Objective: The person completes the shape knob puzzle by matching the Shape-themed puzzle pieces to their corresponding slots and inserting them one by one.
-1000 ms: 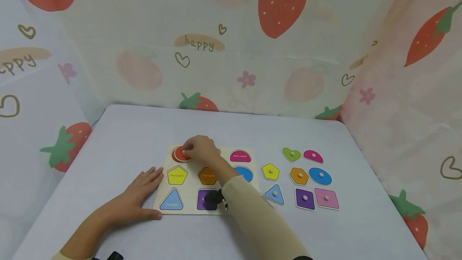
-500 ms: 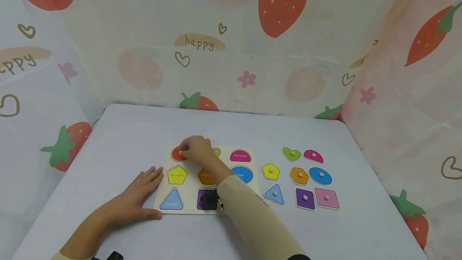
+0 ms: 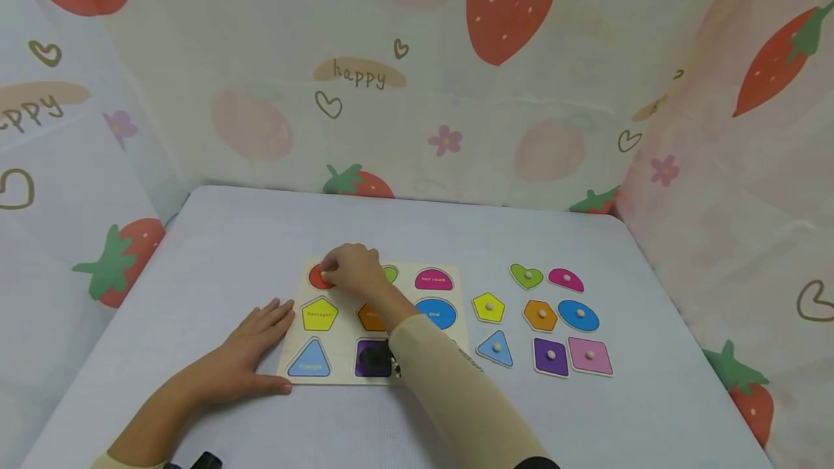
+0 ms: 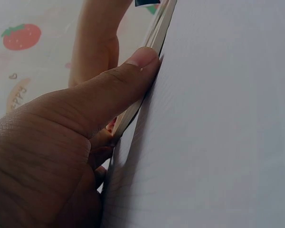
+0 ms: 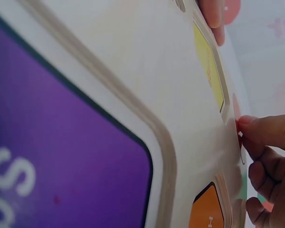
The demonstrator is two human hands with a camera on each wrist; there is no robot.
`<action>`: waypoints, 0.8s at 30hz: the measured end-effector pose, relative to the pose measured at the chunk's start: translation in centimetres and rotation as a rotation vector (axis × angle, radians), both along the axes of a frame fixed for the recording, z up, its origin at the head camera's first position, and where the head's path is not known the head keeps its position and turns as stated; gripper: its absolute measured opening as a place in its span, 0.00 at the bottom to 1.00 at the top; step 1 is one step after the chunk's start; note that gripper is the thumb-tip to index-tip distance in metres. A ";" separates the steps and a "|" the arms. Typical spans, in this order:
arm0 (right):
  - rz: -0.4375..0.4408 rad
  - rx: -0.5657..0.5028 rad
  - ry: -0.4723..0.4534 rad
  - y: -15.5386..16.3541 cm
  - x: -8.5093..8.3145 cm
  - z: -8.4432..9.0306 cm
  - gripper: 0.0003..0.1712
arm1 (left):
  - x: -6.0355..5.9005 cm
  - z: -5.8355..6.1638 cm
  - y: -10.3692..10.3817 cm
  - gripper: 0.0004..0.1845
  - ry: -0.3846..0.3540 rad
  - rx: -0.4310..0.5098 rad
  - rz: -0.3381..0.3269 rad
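Note:
A cream shape puzzle board point(image 3: 348, 335) lies on the white table, with coloured, labelled recesses. At its upper left corner my right hand point(image 3: 355, 270) pinches the knob of a red circle puzzle piece point(image 3: 316, 279), which appears level in the round recess. The right wrist view shows thumb and forefinger point(image 5: 263, 130) meeting at that piece; the hand partly covers it. My left hand point(image 3: 250, 349) rests on the table with fingers spread, touching the board's left edge. Its thumb point(image 4: 128, 78) lies against the board's side in the left wrist view.
Right of the board lie several knobbed pieces: a yellow pentagon point(image 3: 488, 307), blue triangle point(image 3: 495, 349), green heart point(image 3: 525, 276), magenta half round point(image 3: 566, 280), orange hexagon point(image 3: 540, 316), blue oval point(image 3: 578, 315), purple square point(image 3: 550, 357) and pink rectangle point(image 3: 589, 357). Strawberry-print cloth surrounds the table.
My right hand has shifted slightly left with the red circle piece, which first overlapped its recess off-centre and now lines up with it. The left hand has stayed in place.

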State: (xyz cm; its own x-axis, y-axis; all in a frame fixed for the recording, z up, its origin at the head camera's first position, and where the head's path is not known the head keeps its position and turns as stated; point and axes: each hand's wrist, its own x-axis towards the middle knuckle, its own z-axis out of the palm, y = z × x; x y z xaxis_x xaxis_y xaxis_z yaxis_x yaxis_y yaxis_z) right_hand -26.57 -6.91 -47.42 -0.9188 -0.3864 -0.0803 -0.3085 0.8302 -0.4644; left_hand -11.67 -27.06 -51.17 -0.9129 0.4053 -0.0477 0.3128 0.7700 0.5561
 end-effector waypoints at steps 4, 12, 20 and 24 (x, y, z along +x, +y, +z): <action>-0.009 -0.003 -0.006 0.0 -0.1 -0.1 0.11 | -0.1 0.0 0.0 0.67 0.000 -0.002 -0.003; -0.031 0.000 -0.020 0.0 0.0 -0.1 0.12 | -0.1 0.2 0.1 0.67 -0.030 -0.002 0.001; -0.018 -0.004 0.008 0.6 0.3 0.1 0.13 | -0.2 -0.1 0.0 0.67 -0.024 -0.003 -0.001; -0.025 -0.007 0.026 0.9 0.6 0.5 0.14 | -0.3 -0.4 -0.1 0.67 -0.019 -0.010 0.000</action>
State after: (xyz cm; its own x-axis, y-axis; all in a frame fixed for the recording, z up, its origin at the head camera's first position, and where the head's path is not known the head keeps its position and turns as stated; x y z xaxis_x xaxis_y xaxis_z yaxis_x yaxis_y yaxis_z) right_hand -25.95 -5.97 -46.88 -0.9300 -0.3637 -0.0542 -0.2995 0.8347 -0.4621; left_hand -11.97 -27.18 -51.53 -0.9119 0.4046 -0.0688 0.3024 0.7757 0.5539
